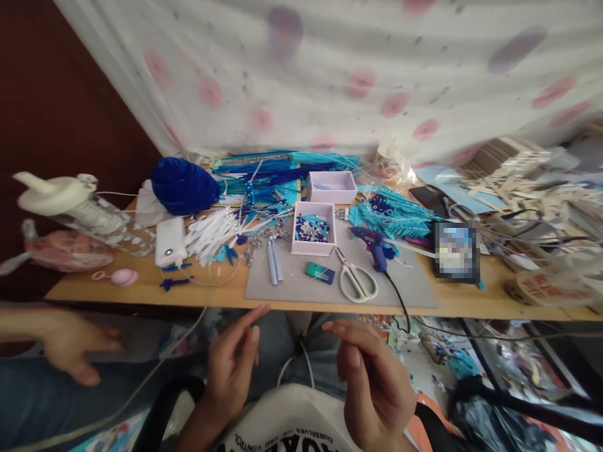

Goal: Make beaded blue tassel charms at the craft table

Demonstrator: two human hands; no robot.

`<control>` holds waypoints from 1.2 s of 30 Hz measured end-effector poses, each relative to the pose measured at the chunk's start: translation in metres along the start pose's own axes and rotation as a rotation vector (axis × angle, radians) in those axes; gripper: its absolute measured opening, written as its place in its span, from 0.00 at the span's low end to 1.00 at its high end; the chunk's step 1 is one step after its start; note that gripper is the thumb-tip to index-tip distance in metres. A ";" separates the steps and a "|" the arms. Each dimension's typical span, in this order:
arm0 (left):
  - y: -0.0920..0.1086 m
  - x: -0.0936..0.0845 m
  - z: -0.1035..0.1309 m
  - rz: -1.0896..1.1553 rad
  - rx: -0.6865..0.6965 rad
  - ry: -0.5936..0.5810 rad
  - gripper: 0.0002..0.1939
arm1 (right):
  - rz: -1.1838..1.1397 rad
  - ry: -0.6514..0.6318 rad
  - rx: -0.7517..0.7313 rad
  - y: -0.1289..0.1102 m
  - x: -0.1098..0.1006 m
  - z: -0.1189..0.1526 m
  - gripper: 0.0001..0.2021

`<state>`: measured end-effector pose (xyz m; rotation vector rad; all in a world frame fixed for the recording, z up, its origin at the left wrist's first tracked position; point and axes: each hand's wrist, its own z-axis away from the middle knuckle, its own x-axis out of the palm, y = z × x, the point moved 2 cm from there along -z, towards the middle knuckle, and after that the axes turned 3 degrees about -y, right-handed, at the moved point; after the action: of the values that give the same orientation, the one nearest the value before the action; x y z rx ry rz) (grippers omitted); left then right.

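In front of my body, below the table edge, my left hand is raised with its fingers stretched out and nothing visible in it. Opposite it, my right hand has the index finger extended and the thumb apart from its tip; it looks bare too. Closest on the grey mat are pliers with light blue handles, a small green and blue packet and white-handled scissors. A blue glue gun lies to the right. Behind them stands a pale box of beads.
Another person's hand reaches in at left. White strips, a dark blue bundle, a power bank and a lidded bottle crowd the left side. Turquoise pieces and a dark-framed screen are at right.
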<state>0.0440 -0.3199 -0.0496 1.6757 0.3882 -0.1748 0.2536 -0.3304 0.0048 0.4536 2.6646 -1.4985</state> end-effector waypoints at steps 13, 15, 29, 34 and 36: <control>0.001 0.005 -0.083 -0.281 0.024 -0.071 0.18 | 0.540 -0.369 0.054 0.056 0.065 -0.048 0.11; 0.001 0.008 -0.094 -0.314 0.038 -0.072 0.18 | 0.664 -0.437 0.108 0.061 0.081 -0.058 0.12; -0.012 0.020 -0.108 -0.457 0.040 -0.087 0.19 | 0.952 -0.562 0.306 0.077 0.116 -0.081 0.11; -0.009 0.022 -0.112 -0.411 0.044 -0.092 0.20 | 0.906 -0.535 0.353 0.074 0.109 -0.081 0.10; -0.009 0.023 -0.113 -0.376 0.032 -0.099 0.20 | 0.884 -0.523 0.390 0.072 0.106 -0.080 0.10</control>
<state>0.0498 -0.2044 -0.0493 1.6055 0.6254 -0.5421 0.1805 -0.2041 -0.0322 0.9341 1.4518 -1.5061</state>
